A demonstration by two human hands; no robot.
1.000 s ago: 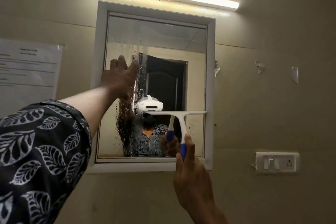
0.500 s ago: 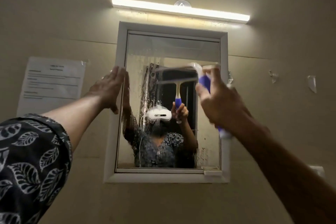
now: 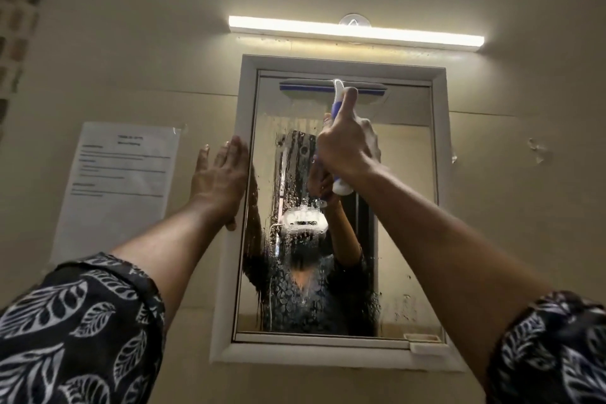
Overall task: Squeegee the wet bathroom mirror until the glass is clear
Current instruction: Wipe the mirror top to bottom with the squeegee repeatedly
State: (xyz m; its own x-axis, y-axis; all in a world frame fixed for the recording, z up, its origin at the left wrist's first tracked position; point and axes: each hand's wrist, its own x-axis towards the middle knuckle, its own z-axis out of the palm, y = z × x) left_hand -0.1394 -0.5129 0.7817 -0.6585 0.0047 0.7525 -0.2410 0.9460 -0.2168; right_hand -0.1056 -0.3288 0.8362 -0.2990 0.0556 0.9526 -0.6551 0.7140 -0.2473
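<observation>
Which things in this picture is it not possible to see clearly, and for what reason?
- Squeegee handle, head view: mostly hidden inside the right hand.
- Paper notice on the wall: its text is too small and blurred to read.
- Mirror glass, centre: water drops distort the reflection.
- Left hand: its palm is hidden, so contact with the frame is unclear.

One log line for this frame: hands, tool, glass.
right hand: gripping squeegee, blade at mirror top | left hand: flat on frame | glass: droplets remain

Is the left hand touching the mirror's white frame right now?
Touching. The head view shows the left hand laid flat against the wall with its fingers overlapping the left edge of the mirror frame, no gap visible.
</observation>
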